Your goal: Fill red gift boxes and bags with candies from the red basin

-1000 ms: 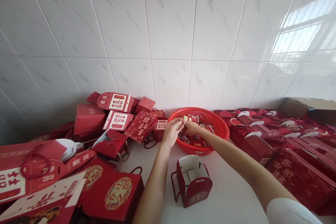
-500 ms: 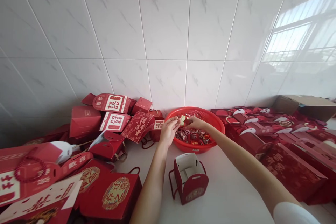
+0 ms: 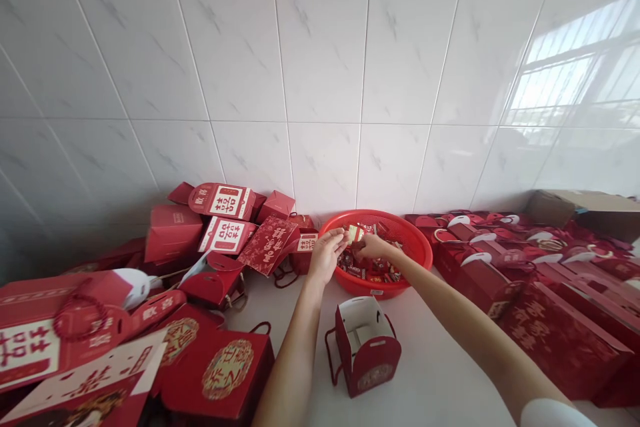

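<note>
A red plastic basket [image 3: 421,260] with wrapped candies [image 3: 377,270] inside stands against the wall. My left hand [image 3: 327,255] is over its left rim, fingers curled together; what they hold, if anything, is hidden. Beside those fingertips shows a pale yellow packet [image 3: 356,233], and I cannot tell if it is gripped or lies in the basket. Reaching in from the right, my right hand [image 3: 374,248] has its fingers bunched down among the candies; their tips are hidden. Nearer to me, between my forearms, an open red gift box [image 3: 373,367] with a white inside and a cord handle stands upright.
Red gift boxes [image 3: 215,360] lie heaped on the left, some with cord handles. Rows of red boxes [image 3: 560,327] fill the right side, with a brown cardboard carton [image 3: 555,207] behind them. A tiled wall [image 3: 325,167] closes off the back of the white table [image 3: 430,360].
My right hand has moved lower and deeper among the candies. My left hand stays near the left rim. The whole view has shifted slightly, and the open box stays in place.
</note>
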### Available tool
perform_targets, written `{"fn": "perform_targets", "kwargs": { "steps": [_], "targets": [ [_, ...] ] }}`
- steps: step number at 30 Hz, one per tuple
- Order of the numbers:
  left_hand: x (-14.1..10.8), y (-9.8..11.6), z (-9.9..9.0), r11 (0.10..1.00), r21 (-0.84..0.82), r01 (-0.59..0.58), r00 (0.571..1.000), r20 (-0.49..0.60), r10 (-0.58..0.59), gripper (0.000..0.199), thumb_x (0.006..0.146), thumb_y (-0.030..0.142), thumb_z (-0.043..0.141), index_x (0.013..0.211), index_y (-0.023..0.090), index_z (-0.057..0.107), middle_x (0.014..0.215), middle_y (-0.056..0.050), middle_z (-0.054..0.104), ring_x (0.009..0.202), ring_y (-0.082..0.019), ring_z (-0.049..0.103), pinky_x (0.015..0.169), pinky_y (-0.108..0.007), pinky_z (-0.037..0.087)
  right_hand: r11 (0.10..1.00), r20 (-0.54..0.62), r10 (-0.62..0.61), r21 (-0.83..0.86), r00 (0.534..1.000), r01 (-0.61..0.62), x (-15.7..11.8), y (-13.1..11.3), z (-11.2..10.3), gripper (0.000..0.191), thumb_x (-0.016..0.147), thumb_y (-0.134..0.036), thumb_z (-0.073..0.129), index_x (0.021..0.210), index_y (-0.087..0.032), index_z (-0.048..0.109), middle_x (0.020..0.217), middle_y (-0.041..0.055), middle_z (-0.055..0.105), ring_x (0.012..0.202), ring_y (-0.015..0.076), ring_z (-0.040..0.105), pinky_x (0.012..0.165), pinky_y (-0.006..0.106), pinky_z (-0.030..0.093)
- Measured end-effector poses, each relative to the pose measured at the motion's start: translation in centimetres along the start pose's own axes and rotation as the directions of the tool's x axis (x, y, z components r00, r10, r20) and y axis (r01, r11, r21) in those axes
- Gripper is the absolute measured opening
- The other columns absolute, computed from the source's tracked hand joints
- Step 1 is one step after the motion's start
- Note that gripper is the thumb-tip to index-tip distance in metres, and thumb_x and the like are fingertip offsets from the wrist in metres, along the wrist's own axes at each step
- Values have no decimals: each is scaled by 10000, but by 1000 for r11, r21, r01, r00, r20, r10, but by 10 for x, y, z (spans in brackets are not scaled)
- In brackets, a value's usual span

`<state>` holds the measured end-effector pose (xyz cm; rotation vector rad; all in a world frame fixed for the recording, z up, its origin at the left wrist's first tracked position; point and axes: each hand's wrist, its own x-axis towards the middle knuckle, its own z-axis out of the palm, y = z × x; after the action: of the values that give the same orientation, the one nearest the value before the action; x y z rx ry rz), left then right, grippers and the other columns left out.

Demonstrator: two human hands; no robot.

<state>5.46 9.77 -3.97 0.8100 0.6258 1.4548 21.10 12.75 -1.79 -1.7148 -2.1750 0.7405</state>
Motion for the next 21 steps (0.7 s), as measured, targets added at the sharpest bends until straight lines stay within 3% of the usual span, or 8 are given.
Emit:
{"fn": "perform_targets", "kwargs": {
  "steps": [5,7,10,12,17,21],
  "targets": [
    [-5,4,7,999,41,-3,999,32,2,266,562,248,862,760,162,705,805,-22,731,820,-155,693,869,-291,502,904,-95,-22,422,995,61,-33,3,-19,183,776,-367,628,799,-188,596,701,20,645,512,114,505,457,243,407],
    [-8,6,11,997,76,1,999,54,-5,304,567,294,868,797,163,718,806,-13,715,806,-146,670,836,-279,503,796,-110,-32,599,993,92,-47,2,-17,223,720,-393,668,769,-193,584,713,8,641,495,94,478,438,229,372],
    [-14,14,16,968,250,-17,995,100,-8,352,594,374,851,850,175,716,811,0,695,808,-154,642,821,-294,500,548,-75,-79,830,994,106,-63,-1,-12,252,618,-361,752,715,-175,612,666,-10,622,475,70,451,414,206,295],
    [-19,24,19,905,421,-58,985,173,-17,324,630,417,818,812,176,702,802,-1,688,818,-167,631,819,-303,491,475,-51,-109,875,993,97,-71,-3,-12,263,587,-344,788,696,-166,628,607,-21,598,460,71,458,406,204,274],
    [-40,59,17,652,719,-240,922,379,-80,248,780,415,678,726,173,678,743,7,665,786,-167,604,777,-285,456,539,-44,-208,829,977,152,-91,-7,-22,257,602,-333,807,680,-154,641,523,-32,566,426,83,462,388,212,275],
    [-60,84,12,408,868,-284,842,429,-327,278,831,396,650,1008,193,721,1003,-25,742,953,-203,653,852,-290,464,672,68,-333,717,940,186,-111,-11,-27,266,672,-330,791,830,-137,699,623,-15,635,482,84,486,456,221,373]
  ]
}}
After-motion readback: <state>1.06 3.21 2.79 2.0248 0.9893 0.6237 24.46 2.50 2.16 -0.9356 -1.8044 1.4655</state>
